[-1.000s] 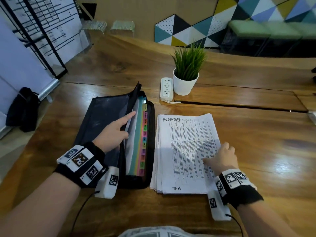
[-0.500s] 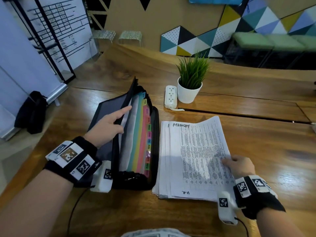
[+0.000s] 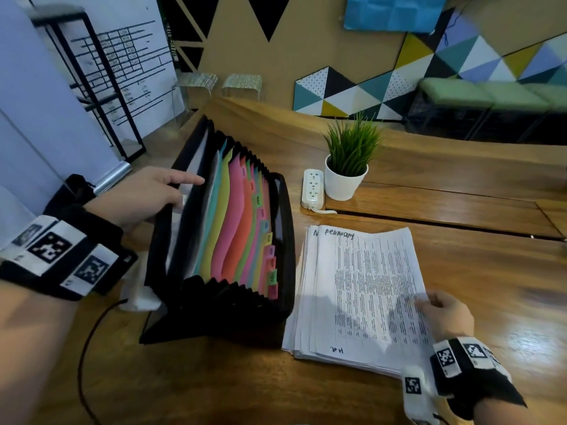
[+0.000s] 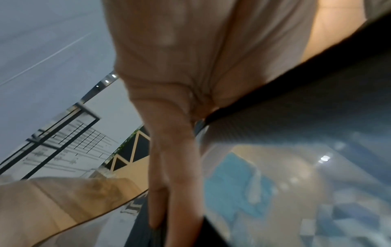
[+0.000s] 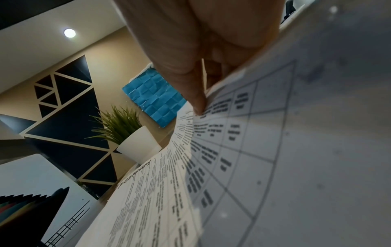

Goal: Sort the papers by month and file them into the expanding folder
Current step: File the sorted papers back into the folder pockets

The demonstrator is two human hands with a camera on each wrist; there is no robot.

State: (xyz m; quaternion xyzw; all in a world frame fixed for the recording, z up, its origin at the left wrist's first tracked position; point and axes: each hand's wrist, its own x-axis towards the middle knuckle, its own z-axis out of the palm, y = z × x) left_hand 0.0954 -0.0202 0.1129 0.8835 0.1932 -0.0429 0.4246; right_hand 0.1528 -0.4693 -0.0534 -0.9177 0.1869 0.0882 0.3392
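White printed paper is pinched at its right edge by the right hand [image 3: 446, 314], thumb on top and fingers curled beneath the sheet. This top sheet [image 3: 368, 289] is headed "February" in handwriting and carries a printed table; in the right wrist view it curves upward at the grip. It lies on the paper stack [image 3: 302, 317], which sits on the counter [image 3: 491, 271] just to the right of the expanding folder [image 3: 285, 240].

The left hand [image 3: 147, 194] holds the folder's front flap [image 3: 159, 250] at its upper edge, the thumb behind the flap and the index finger stretched straight toward the pockets. The black folder stands fanned open on the counter, its coloured dividers [image 3: 236, 228] spread apart in teal, yellow-green, pink and orange, with small month tabs [image 3: 270, 256] stepped along their right side; the lettering on the tabs is too small to read.

Beyond the stack, a white power strip [image 3: 313, 188] lies just beside a potted plant [image 3: 348, 167] in a white pot.
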